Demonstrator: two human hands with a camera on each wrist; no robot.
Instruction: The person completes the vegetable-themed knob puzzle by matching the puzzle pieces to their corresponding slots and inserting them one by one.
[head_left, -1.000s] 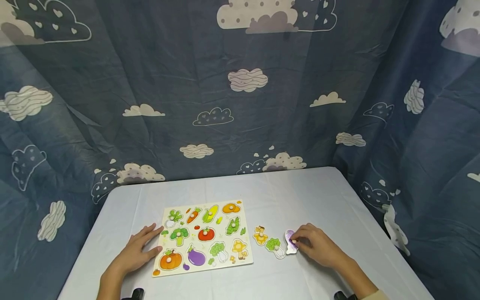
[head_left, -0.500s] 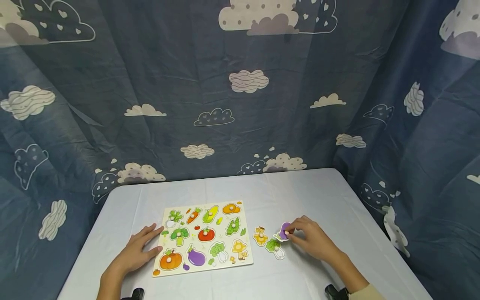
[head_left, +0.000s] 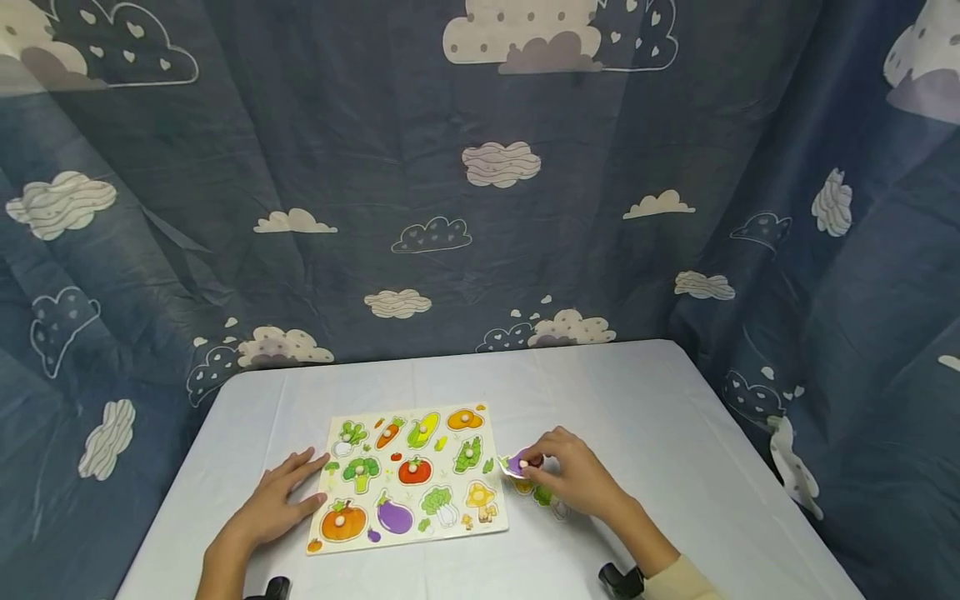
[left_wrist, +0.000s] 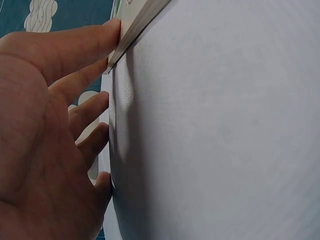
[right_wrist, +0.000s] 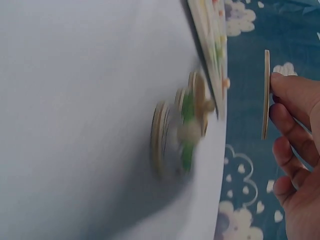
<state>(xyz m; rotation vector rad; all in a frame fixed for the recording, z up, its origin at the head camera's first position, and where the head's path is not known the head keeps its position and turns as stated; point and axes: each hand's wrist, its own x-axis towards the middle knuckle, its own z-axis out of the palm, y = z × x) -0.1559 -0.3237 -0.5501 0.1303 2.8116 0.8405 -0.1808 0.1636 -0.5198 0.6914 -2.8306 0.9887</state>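
My right hand [head_left: 573, 475] pinches a purple eggplant puzzle piece [head_left: 514, 462] by its small knob, at the right edge of the vegetable puzzle board [head_left: 405, 546]. Edge-on in the right wrist view, the eggplant piece [right_wrist: 266, 95] is a thin slab raised off the table. Beneath that hand lie a leafy-green piece [head_left: 543, 497] and a yellow mushroom piece [head_left: 522, 485], both partly covered. My left hand [head_left: 273, 500] rests with spread, fairly straight fingers and thumb against the board's left side; the left wrist view shows a fingertip touching the board's edge [left_wrist: 142, 27].
A white-covered table [head_left: 600, 392] carries the board and pieces. Pictures of a pumpkin, eggplant, leafy green and mushrooms fill the board's near row; knobs show on several farther pieces, such as the tomato [head_left: 415, 472]. A dark blue cloud-print curtain [head_left: 360, 183] surrounds the table.
My right hand has lifted the eggplant piece off the table, turned it and carried it left over the loose pieces to the board's right edge. The left hand has stayed in place.
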